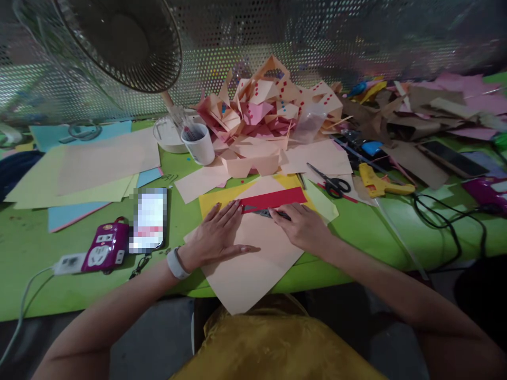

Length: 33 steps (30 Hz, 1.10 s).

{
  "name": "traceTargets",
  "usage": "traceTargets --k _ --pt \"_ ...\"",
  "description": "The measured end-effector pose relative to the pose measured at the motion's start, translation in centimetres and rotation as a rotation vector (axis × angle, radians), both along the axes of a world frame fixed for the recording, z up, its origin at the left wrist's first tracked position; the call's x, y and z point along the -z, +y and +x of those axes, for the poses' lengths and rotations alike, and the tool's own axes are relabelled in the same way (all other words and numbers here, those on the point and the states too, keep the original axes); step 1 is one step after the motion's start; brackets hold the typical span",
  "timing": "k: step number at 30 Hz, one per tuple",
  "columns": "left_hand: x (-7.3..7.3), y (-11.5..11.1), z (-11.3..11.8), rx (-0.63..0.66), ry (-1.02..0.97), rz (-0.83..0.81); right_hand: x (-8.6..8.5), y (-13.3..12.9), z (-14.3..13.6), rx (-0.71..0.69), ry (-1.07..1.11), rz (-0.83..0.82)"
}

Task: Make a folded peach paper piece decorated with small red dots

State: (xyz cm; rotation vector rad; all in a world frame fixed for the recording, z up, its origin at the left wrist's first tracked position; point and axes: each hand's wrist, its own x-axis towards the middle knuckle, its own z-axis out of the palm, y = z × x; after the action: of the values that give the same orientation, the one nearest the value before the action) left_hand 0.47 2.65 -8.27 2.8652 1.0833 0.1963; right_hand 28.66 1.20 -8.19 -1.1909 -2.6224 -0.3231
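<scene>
My left hand (217,232) lies flat with its fingers apart, its fingertips at the left end of a red paper strip (277,199). The strip rests on yellow paper (214,200) and a large peach sheet (253,269) that hangs over the table's front edge. My right hand (299,224) is closed around a slim dark grey tool (264,212) along the strip's near edge. Its exact kind is hard to make out, as the fingers cover part of it.
Black-handled scissors (336,186) and a yellow glue gun (382,182) lie to the right. A white cup (198,145) stands before a fan (122,42). Folded paper pieces (261,100) are heaped behind. A phone (149,219) and purple power strip (106,247) sit left.
</scene>
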Motion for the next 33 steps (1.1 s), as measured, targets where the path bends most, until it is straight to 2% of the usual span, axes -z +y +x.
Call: traceTargets --k 6,20,28,33 --pt "0.0 -0.1 0.0 -0.006 0.007 -0.006 -0.2 -0.5 0.4 -0.027 -0.011 -0.010" --pt "0.0 -0.1 0.0 -0.005 0.005 -0.015 -0.9 -0.4 -0.5 -0.036 -0.023 -0.060" --pt "0.1 0.3 -1.6 -0.031 -0.017 0.028 -0.8 -0.4 -0.5 -0.027 -0.020 -0.063" --pt "0.2 0.2 -1.6 -0.057 -0.012 0.005 -1.1 -0.2 -1.1 -0.030 -0.012 -0.068"
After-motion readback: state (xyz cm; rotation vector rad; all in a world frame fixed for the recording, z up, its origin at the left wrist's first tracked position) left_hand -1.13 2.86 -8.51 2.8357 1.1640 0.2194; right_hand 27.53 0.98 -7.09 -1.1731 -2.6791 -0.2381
